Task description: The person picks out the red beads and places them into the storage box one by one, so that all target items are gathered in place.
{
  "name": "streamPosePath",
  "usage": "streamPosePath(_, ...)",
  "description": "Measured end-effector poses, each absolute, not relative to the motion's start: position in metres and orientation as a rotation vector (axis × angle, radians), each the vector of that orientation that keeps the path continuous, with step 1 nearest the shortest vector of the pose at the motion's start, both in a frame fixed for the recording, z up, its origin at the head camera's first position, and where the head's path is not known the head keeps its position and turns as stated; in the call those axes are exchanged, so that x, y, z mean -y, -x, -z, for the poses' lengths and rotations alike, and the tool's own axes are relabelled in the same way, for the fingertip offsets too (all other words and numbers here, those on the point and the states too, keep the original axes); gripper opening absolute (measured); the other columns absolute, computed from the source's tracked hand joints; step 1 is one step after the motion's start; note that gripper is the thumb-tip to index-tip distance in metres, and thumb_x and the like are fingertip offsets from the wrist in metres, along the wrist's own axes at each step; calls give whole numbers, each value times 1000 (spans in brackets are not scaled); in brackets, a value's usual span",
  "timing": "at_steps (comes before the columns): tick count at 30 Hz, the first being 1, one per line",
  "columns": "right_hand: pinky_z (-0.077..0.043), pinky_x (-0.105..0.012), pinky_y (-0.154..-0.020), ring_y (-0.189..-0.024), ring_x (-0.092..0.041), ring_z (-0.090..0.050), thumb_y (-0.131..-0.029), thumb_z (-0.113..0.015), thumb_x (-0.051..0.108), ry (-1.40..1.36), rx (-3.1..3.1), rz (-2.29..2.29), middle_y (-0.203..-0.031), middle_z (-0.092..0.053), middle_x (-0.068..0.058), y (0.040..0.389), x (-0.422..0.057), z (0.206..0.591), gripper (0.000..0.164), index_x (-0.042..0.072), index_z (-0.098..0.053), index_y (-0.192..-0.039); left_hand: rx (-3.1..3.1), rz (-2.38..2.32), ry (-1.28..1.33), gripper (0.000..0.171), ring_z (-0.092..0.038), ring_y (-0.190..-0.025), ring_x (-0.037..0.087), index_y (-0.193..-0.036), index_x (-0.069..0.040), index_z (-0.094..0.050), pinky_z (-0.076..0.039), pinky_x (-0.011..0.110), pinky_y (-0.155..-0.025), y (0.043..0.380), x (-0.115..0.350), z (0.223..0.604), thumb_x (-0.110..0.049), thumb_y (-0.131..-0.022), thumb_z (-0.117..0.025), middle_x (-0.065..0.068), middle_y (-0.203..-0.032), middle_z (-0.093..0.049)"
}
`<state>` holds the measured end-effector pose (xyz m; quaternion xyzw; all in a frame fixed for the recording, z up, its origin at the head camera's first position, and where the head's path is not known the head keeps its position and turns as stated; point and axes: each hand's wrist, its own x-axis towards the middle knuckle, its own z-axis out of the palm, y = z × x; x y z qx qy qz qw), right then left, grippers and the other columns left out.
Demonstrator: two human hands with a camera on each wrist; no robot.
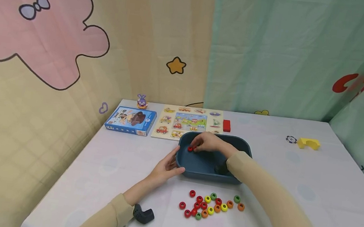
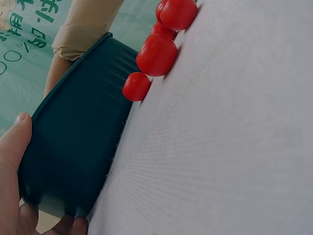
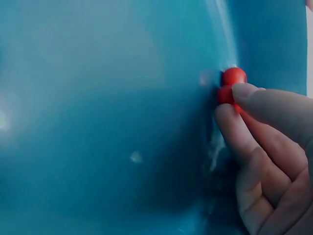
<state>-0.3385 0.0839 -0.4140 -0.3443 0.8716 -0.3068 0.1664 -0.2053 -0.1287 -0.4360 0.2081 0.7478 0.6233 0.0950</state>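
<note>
A dark blue plastic bin (image 1: 191,175) stands on the table. My left hand (image 1: 165,168) grips its left end, thumb at the near side and fingers around the end wall. Inside the bin, at its left end, my right hand (image 1: 207,142) pinches a red bead (image 3: 225,96) between thumb and fingertips. Another red bead (image 3: 234,76) lies against it by the bin's wall. In front of the bin, red, yellow, green and orange beads (image 1: 203,206) are scattered on the table; several red beads (image 2: 157,55) show up close in the left wrist view.
Behind the bin lies a wooden picture puzzle (image 1: 164,119), with a blue box (image 1: 130,120) and a small purple rabbit figure (image 1: 142,102) to its left. A red block (image 1: 226,125) sits beside the puzzle. A yellow arch block (image 1: 309,143) stands at the right.
</note>
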Motion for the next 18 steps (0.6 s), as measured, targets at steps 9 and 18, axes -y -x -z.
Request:
streamPosePath(9, -49, -29, -78, -89, -12, -60, -79, -68, 19, 1063, -2501, 933, -101, -64, -2, 315, -111, 361, 33, 8, -63, -110, -2222, -1852, -601, 75, -36, -122, 34, -144, -12, -14, -31, 44, -98, 204, 129, 436, -20, -85, -61, 17, -143, -24)
streamPosePath(18, -51, -28, -64, -76, -11, -58, -80, -66, 31, 1184, -2434, 1053, -98, -64, 0, 246, -151, 332, 31, 16, -63, -107, -2263, -1859, -574, 75, -39, -121, 27, -143, -21, -18, -34, 38, -98, 212, 129, 448, -23, -83, -64, 10, -142, -29)
